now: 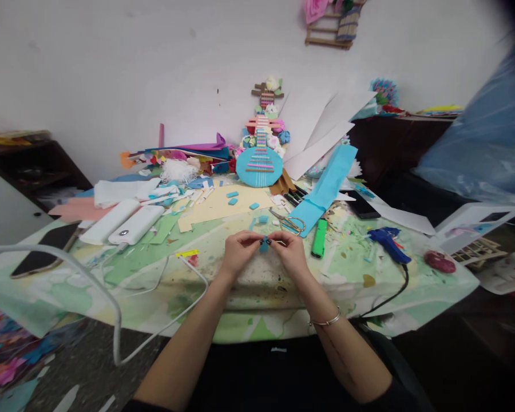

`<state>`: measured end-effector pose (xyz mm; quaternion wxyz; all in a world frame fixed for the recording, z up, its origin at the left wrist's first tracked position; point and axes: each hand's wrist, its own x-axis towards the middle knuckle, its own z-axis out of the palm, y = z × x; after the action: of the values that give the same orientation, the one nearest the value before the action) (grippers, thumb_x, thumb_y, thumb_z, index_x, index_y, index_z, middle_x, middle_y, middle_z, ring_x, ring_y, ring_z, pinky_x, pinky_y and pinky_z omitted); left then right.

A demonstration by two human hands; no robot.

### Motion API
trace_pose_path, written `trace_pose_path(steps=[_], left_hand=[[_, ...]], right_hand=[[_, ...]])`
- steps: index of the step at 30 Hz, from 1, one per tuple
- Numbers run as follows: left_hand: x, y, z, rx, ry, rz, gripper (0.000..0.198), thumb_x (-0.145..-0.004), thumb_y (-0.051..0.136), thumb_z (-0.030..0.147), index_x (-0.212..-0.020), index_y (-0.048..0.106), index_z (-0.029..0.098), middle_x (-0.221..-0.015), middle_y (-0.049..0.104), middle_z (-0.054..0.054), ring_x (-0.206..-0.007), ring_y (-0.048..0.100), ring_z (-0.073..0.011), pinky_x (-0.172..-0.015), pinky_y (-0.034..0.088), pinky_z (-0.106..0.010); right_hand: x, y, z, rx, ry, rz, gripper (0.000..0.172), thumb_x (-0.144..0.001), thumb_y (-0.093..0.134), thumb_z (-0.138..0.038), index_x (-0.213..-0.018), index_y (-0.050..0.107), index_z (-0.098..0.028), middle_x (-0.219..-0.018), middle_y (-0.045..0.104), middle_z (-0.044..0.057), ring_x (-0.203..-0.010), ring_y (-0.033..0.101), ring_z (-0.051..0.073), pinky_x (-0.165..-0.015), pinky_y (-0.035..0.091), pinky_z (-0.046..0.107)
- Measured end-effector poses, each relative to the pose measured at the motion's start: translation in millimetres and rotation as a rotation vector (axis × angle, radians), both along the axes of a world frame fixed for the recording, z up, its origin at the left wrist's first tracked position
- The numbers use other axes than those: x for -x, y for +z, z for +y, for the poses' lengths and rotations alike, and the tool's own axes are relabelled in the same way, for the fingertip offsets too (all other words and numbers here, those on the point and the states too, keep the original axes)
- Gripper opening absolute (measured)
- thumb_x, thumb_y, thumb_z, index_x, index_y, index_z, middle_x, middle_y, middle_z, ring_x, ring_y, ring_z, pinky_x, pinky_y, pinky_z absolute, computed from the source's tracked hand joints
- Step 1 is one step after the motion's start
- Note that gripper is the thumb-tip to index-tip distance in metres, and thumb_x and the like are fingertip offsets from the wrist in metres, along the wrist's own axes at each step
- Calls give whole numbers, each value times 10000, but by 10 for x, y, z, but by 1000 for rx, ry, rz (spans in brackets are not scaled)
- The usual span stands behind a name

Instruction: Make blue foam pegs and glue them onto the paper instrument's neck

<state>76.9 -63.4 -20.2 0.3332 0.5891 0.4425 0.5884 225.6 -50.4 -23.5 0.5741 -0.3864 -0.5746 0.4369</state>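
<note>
My left hand and my right hand meet over the front of the table, fingertips pinched from both sides on a small piece of blue paper. Its exact shape is too small to make out. Just beyond them lies another blue scrap, with gold-handled scissors to its right. A long strip of blue crepe paper slants away behind the scissors. Further back, several small blue pieces rest on a cream sheet. A blue paper lute-like instrument leans upright against the wall.
Right of my hands lie a green lighter, a blue glue gun with its cord, and a dark red object. At left are white power banks, a phone and a yellow cutter. A white cable loops in front.
</note>
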Motion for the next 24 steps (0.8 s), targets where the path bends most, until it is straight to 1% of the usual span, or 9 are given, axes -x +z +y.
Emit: trace_pose_path(steps=[5, 13, 18, 20, 24], left_hand=[[8, 13, 0, 63, 33, -61, 173, -621, 736, 243, -742, 716, 120, -742, 723, -76, -690, 667, -183, -707, 531, -292], [3, 23, -12, 99, 26, -88, 153, -590, 757, 236, -681, 714, 122, -687, 713, -63, -642, 651, -173, -658, 515, -267], [1, 5, 25, 117, 25, -158, 181, -640, 723, 294, -712, 701, 130, -691, 700, -44, -656, 642, -158, -664, 522, -265], [5, 1, 46, 145, 5, -195, 210, -639, 723, 312, -740, 701, 129, -705, 704, -44, -661, 646, -157, -660, 530, -270], [27, 7, 61, 231, -58, -235, 258, -575, 767, 317, -724, 718, 113, -683, 715, -65, -619, 648, -165, -644, 535, -289]], right_hand=[[2, -13, 9, 1, -5, 6, 61, -622, 681, -205, -673, 681, -172, -691, 684, 22, -659, 630, 159, -659, 523, 282], [3, -38, 18, 17, -8, 21, 71, -616, 685, -206, -678, 673, -172, -683, 683, 18, -641, 634, 156, -661, 528, 289], [4, -26, 17, 17, 2, 15, 59, -611, 668, -191, -666, 680, -173, -682, 683, 17, -645, 631, 156, -667, 528, 289], [3, -18, 15, 13, 2, 13, 64, -608, 663, -184, -668, 682, -176, -688, 684, 15, -651, 630, 156, -673, 528, 288], [0, -17, 11, 10, -2, 11, 64, -609, 657, -183, -667, 684, -178, -689, 682, 15, -656, 629, 157, -672, 528, 287]])
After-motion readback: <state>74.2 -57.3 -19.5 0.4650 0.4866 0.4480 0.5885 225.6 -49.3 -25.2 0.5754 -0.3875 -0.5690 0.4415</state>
